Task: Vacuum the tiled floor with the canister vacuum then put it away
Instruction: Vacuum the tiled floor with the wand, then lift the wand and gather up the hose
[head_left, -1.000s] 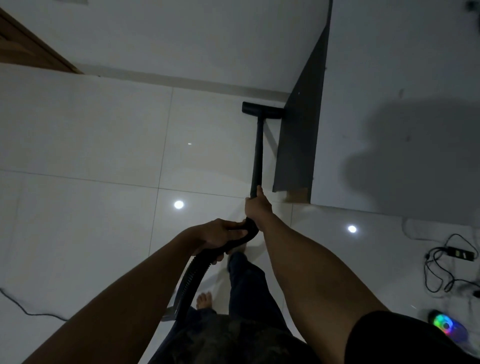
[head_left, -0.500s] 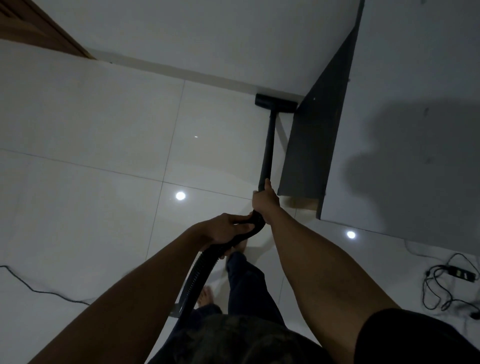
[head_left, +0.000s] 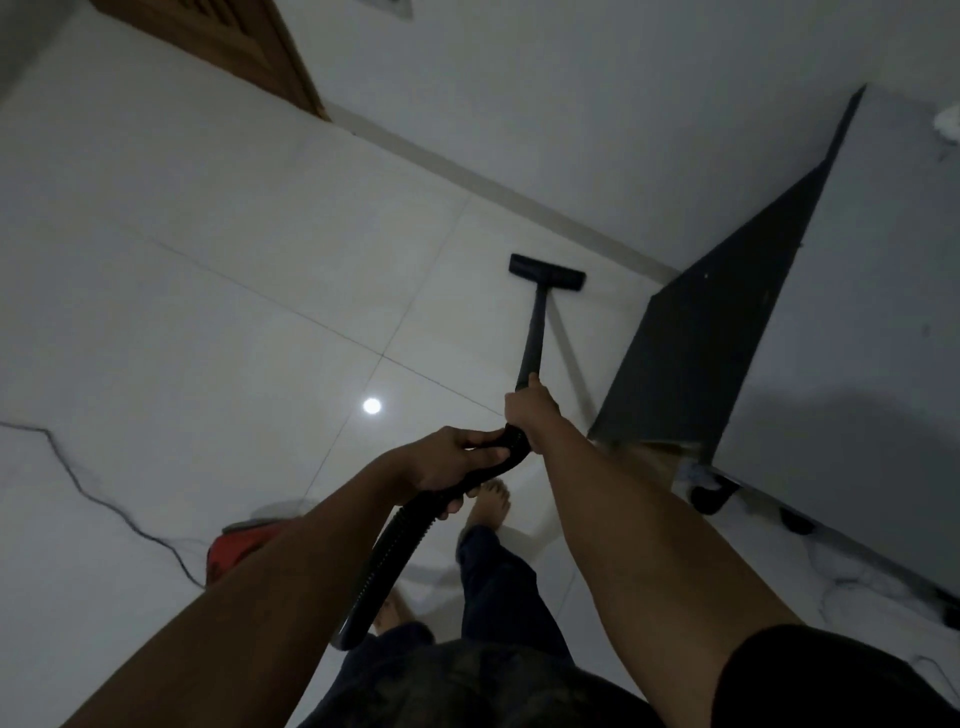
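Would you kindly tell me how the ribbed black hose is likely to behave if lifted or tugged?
The hose probably flops: it curves down in a bend from the left hand. Its ribs suggest it flexes rather than kinks. A tug would likely drag the red canister across the glossy tiles, though their join is hidden.

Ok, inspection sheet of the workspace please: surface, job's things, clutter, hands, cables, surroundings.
Surface: glossy pale tiled floor, a light reflected in it.
Job's things: floor head flat on the tiles near the baseboard; wand runs back to the hands; hose trails down; red canister partly hidden behind the left arm.
Clutter: nothing seen.
Hands: left hand grips the handle; right hand grips the wand.
Cables: cord crosses the tiles at left; blurred cables under the desk.
Surroundings: desk with dark side panel at right; wooden door top left.
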